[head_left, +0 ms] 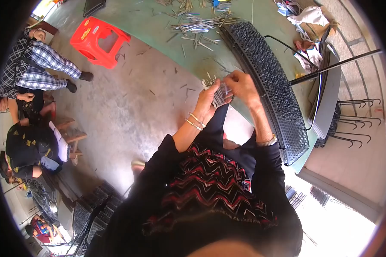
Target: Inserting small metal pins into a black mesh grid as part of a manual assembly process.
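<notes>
I see the left hand toward one o'clock of my view, its fingers closed around an upright bundle of thin, greyish metal-looking strips. The right hand is just beside it at three o'clock, its fingers bent and drawn together; I can't tell whether they pinch anything. Just past that hand, at two o'clock, a long black perforated tray full of dark, bumpy pieces sits on the green bench. Toward twelve o'clock I have a loose pile of silvery strips lying on that surface.
</notes>
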`<state>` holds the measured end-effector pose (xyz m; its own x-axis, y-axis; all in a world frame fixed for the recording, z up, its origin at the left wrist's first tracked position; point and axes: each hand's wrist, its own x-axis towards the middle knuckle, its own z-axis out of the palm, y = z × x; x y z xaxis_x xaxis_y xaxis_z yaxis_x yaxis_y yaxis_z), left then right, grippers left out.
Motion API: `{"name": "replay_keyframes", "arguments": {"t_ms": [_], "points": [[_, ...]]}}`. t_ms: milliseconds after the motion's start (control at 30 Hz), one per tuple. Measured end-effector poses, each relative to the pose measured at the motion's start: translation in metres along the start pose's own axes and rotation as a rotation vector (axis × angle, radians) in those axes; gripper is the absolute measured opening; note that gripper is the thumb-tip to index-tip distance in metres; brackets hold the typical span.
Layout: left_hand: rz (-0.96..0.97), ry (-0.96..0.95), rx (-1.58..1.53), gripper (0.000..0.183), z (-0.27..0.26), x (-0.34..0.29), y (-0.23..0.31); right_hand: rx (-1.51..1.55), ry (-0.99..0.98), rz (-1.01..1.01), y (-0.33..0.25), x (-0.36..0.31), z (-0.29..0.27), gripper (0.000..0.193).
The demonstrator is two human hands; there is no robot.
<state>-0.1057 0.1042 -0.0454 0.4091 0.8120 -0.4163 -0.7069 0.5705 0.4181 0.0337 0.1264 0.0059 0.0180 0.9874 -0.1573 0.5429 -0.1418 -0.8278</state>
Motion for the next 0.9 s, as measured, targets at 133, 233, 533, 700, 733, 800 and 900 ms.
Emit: {"name": "replay_keyframes", "arguments": {"t_ms": [133, 233, 533, 700, 733, 800, 900], "points": [[0.023, 0.006, -0.006, 0.031, -0.012, 0.004, 0.003, 0.080, -0.087, 0.031, 0.007, 0.000, 0.015, 0.025], [-0.012, 0.082, 0.087, 0.025, -0.020, 0.000, 0.012, -0.236, 0.138, -0.118, 0.008, 0.016, 0.019, 0.020], [-0.047, 0.068, 0.000, 0.020, -0.027, 0.000, 0.013, -0.988, 0.362, -0.248, 0.042, 0.052, 0.044, 0.016], [-0.037, 0.050, -0.089, 0.025, -0.013, 0.010, 0.018, -0.785, 0.347, -0.233, 0.035, 0.050, 0.030, 0.021], [-0.017, 0.055, -0.088, 0.027, -0.012, 0.010, 0.018, -0.786, 0.342, -0.233, 0.031, 0.049, 0.027, 0.021], [0.002, 0.065, -0.089, 0.029, -0.010, 0.009, 0.018, -0.336, 0.318, -0.226, 0.024, 0.045, 0.021, 0.025], [0.011, 0.070, -0.113, 0.026, -0.008, 0.012, 0.024, -0.143, 0.228, -0.137, 0.010, 0.027, 0.037, 0.026]]}}
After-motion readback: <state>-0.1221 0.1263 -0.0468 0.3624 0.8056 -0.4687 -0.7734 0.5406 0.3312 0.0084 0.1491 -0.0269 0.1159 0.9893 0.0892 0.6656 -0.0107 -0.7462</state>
